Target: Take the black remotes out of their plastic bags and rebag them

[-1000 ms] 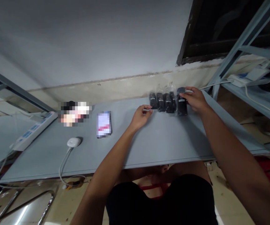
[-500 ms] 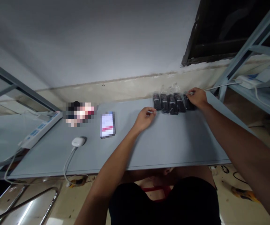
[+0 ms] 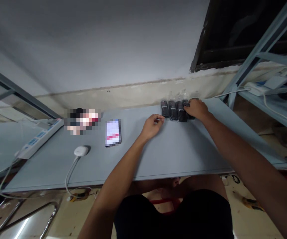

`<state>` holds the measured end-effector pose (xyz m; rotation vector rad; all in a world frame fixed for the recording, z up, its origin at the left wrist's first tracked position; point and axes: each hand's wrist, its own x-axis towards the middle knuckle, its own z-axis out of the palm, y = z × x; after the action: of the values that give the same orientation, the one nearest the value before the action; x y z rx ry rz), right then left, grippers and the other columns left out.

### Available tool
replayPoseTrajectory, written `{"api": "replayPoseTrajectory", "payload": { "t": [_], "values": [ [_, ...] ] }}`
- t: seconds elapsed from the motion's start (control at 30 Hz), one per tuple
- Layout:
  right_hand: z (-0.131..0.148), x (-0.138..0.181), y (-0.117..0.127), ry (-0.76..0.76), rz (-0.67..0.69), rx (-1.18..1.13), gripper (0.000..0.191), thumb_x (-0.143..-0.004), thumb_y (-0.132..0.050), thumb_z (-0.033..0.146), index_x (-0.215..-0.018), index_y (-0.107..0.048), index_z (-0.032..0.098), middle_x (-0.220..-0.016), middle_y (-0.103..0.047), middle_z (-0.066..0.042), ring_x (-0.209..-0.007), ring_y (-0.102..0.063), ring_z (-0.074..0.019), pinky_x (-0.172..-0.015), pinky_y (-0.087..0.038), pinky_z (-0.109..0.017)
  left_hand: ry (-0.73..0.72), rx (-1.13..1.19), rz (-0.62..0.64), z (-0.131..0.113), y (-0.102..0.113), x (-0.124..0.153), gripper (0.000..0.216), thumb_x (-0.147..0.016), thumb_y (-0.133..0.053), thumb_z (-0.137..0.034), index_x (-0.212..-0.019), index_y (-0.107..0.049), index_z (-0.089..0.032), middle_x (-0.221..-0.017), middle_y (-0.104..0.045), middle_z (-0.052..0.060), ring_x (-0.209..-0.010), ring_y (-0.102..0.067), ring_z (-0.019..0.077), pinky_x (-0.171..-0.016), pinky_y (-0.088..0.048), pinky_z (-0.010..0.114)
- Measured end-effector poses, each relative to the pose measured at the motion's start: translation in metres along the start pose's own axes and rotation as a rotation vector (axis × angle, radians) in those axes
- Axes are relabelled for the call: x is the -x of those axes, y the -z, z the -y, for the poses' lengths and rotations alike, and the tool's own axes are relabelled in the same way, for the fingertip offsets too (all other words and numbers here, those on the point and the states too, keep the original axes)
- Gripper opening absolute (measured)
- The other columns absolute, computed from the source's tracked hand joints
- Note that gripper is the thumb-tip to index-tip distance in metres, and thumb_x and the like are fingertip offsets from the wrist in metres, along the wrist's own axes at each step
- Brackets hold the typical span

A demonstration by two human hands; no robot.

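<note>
Black oblong items in clear plastic bags [image 3: 173, 111] stand side by side in a row at the back of the grey table, with small pale labels on some. My right hand [image 3: 196, 109] lies over the right end of the row, fingers bent down onto a bagged item and partly hiding it. Just left of the leftmost bagged item [image 3: 164, 109] rests my left hand [image 3: 153, 126]. Its fingers are curled with the tips close together and nothing visible between them; whether they touch the bag I cannot tell.
A phone with a lit, blurred screen [image 3: 113, 132] lies left of centre. Nearby are a white round device [image 3: 81, 151] on a cable and a pixelated item [image 3: 82, 121]. A white power strip [image 3: 40, 139] lies at the left. Metal shelf frames [image 3: 253, 59] flank the table.
My right hand has moved left from the outer edge of the row onto its right-end items, covering more of them. My left hand stays nearly where it was. The view shifts slightly.
</note>
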<state>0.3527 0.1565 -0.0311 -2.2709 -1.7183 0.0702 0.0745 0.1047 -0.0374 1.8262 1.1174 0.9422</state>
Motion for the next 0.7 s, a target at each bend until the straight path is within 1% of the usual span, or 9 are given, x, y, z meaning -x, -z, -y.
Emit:
{"api": "replayPoseTrajectory", "payload": {
  "t": [0.1, 0.23, 0.3, 0.37, 0.47, 0.53, 0.6, 0.63, 0.7],
  "values": [
    [0.004, -0.003, 0.0, -0.033, -0.009, -0.041, 0.056, -0.084, -0.077, 0.035, -0.132, -0.066, 0.008, -0.121, -0.072, -0.027, -0.115, -0.07, -0.0389, -0.097, -0.056, -0.048, 0.0, 0.0, 0.007, -0.001, 0.0, 0.001, 0.016, -0.097, -0.062, -0.025, -0.106, -0.073, -0.018, -0.11, -0.074, 0.009, -0.094, -0.065, 0.0181, -0.089, -0.05, 0.032],
    [0.005, -0.008, 0.002, -0.068, -0.001, -0.142, 0.079, -0.072, -0.088, 0.03, -0.141, -0.057, 0.006, -0.13, -0.067, -0.028, -0.119, -0.067, -0.0363, -0.1, -0.056, -0.044, -0.014, -0.001, 0.009, -0.001, -0.001, 0.001, 0.016, -0.096, -0.062, -0.026, -0.104, -0.073, -0.018, -0.108, -0.074, 0.008, -0.093, -0.066, 0.0179, -0.089, -0.05, 0.031],
    [0.005, -0.011, 0.002, -0.081, 0.007, -0.197, 0.082, -0.069, -0.089, 0.029, -0.141, -0.056, 0.007, -0.133, -0.066, -0.028, -0.119, -0.067, -0.035, -0.099, -0.056, -0.042, -0.017, -0.005, 0.014, -0.001, -0.001, 0.002, 0.016, -0.097, -0.062, -0.027, -0.104, -0.073, -0.018, -0.109, -0.074, 0.008, -0.093, -0.066, 0.0177, -0.089, -0.05, 0.031],
    [0.002, -0.014, 0.002, -0.09, 0.023, -0.253, 0.076, -0.067, -0.089, 0.025, -0.135, -0.061, 0.008, -0.127, -0.069, -0.025, -0.116, -0.068, -0.0342, -0.096, -0.057, -0.041, -0.018, -0.012, 0.014, -0.002, -0.001, 0.002, 0.016, -0.097, -0.062, -0.026, -0.104, -0.073, -0.018, -0.109, -0.074, 0.008, -0.092, -0.066, 0.0177, -0.089, -0.05, 0.031],
    [-0.002, -0.014, 0.002, -0.128, 0.025, -0.411, 0.055, -0.064, -0.085, 0.02, -0.116, -0.068, 0.012, -0.108, -0.074, -0.017, -0.106, -0.071, -0.0327, -0.087, -0.059, -0.04, -0.019, -0.019, 0.014, -0.002, 0.0, 0.001, 0.015, -0.097, -0.062, -0.026, -0.104, -0.073, -0.018, -0.109, -0.074, 0.009, -0.093, -0.066, 0.018, -0.09, -0.05, 0.031],
    [-0.004, -0.009, 0.005, -0.169, -0.001, -0.621, 0.038, -0.066, -0.079, 0.021, -0.102, -0.07, 0.016, -0.094, -0.073, -0.01, -0.093, -0.072, -0.0292, -0.078, -0.059, -0.037, -0.019, -0.021, 0.013, -0.001, 0.001, 0.001, 0.016, -0.097, -0.062, -0.026, -0.104, -0.073, -0.018, -0.108, -0.074, 0.009, -0.093, -0.066, 0.0181, -0.089, -0.049, 0.031],
    [-0.002, 0.001, 0.009, -0.2, -0.009, -0.89, 0.025, -0.068, -0.075, 0.025, -0.091, -0.067, 0.019, -0.081, -0.069, -0.004, -0.08, -0.07, -0.0246, -0.069, -0.056, -0.033, -0.016, -0.024, 0.011, 0.0, 0.001, 0.0, 0.017, -0.097, -0.061, -0.027, -0.104, -0.073, -0.018, -0.108, -0.074, 0.009, -0.092, -0.066, 0.0181, -0.087, -0.049, 0.031],
    [0.0, 0.007, 0.012, -0.195, 0.006, -1.02, 0.023, -0.069, -0.074, 0.028, -0.088, -0.065, 0.02, -0.077, -0.067, -0.002, -0.076, -0.069, -0.0227, -0.066, -0.055, -0.032, -0.015, -0.024, 0.011, 0.001, 0.001, 0.0, 0.017, -0.097, -0.061, -0.027, -0.105, -0.073, -0.018, -0.108, -0.074, 0.009, -0.092, -0.065, 0.018, -0.087, -0.049, 0.031],
    [0.006, 0.022, 0.015, -0.151, 0.069, -1.206, 0.027, -0.068, -0.077, 0.036, -0.085, -0.062, 0.022, -0.075, -0.066, -0.001, -0.071, -0.066, -0.0211, -0.061, -0.052, -0.03, -0.014, -0.02, 0.017, 0.001, 0.0, 0.0, 0.018, -0.097, -0.061, -0.028, -0.105, -0.073, -0.018, -0.108, -0.074, 0.008, -0.092, -0.066, 0.0177, -0.087, -0.049, 0.031]
  ]
}}
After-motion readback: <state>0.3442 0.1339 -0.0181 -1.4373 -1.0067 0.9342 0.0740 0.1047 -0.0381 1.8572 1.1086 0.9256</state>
